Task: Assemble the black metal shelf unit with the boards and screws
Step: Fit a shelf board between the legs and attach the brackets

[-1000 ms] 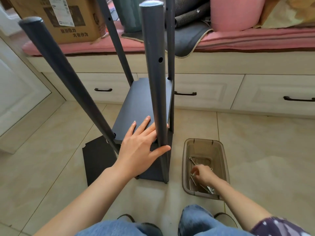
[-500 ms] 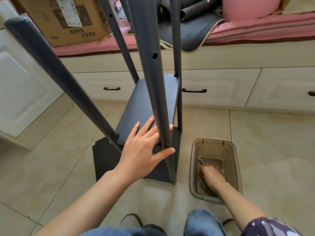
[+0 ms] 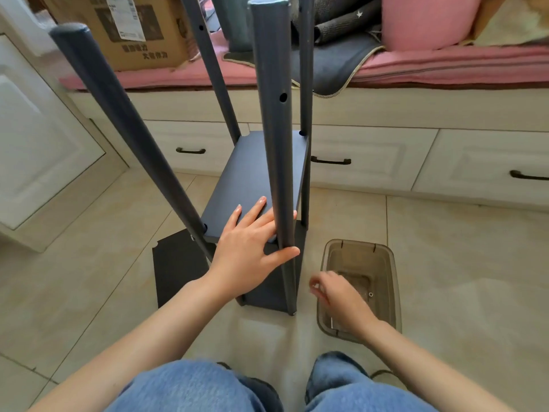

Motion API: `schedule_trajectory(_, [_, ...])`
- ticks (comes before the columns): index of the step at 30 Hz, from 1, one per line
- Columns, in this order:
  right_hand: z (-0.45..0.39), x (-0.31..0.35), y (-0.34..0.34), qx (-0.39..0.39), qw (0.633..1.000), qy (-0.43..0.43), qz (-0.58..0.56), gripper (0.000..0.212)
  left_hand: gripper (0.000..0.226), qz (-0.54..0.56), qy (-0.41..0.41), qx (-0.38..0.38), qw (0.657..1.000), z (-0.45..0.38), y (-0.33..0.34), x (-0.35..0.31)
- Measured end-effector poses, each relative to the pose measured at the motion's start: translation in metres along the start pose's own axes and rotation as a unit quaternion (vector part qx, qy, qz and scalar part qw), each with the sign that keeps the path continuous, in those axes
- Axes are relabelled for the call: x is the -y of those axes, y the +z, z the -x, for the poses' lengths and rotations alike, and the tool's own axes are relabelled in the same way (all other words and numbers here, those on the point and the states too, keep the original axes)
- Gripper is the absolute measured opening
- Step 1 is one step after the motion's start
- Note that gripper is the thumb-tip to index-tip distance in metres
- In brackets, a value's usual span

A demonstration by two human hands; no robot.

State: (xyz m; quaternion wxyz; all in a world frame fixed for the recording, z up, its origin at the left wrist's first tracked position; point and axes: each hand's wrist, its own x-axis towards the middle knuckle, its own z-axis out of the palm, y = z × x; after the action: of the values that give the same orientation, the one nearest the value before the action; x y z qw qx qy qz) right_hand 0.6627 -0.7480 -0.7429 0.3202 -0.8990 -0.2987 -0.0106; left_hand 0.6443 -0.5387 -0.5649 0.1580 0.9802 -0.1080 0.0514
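shelf unit (image 3: 252,179) standing on the tiled floor (image 3: 445,248), four poles up, one board (image 3: 252,173) fitted | left hand (image 3: 252,248) flat on the board, thumb hooked round the near pole (image 3: 274,144) | right hand (image 3: 338,295) blurred above the plastic bin (image 3: 392,281), fingers curled, cannot tell what it holds | a spare board (image 3: 178,272) lies flat beside the unit

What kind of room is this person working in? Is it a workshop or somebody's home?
Most likely a home, perhaps a bedroom or living room, not a workshop. A built-in bench with white drawers carries a pink cushion and a cardboard box, and the half-built shelf unit stands on a tiled floor.
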Motion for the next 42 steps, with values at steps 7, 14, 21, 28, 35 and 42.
schedule_trajectory(7, [0.018, -0.011, -0.001, 0.110, 0.990, -0.003, 0.089, 0.016, 0.073, 0.017, -0.007, -0.002, 1.000, 0.001, -0.002, -0.003])
schedule_trajectory(14, [0.028, -0.028, -0.039, 0.121, 0.982, 0.107, 0.100, 0.021, 0.077, 0.037, -0.010, -0.003, 0.999, 0.002, -0.004, -0.007])
schedule_trajectory(21, [-0.005, 0.032, -0.044, -0.032, 0.957, 0.214, -0.191, 0.010, 0.063, 0.035, -0.012, -0.007, 0.999, 0.002, -0.003, -0.011])
schedule_trajectory(28, [-0.037, 0.078, -0.038, -0.014, 0.853, 0.287, -0.435, 0.015, 0.057, 0.072, -0.019, 0.013, 0.997, 0.005, -0.006, -0.017])
schedule_trajectory(35, [-0.030, 0.084, -0.042, -0.026, 0.847, 0.262, -0.462, 0.013, 0.050, 0.118, -0.005, 0.018, 0.993, 0.011, -0.012, -0.016])
schedule_trajectory(42, [-0.028, 0.090, -0.073, -0.065, 0.871, 0.243, -0.421, 0.012, 0.047, 0.306, -0.076, -0.005, 0.949, 0.015, -0.032, -0.006])
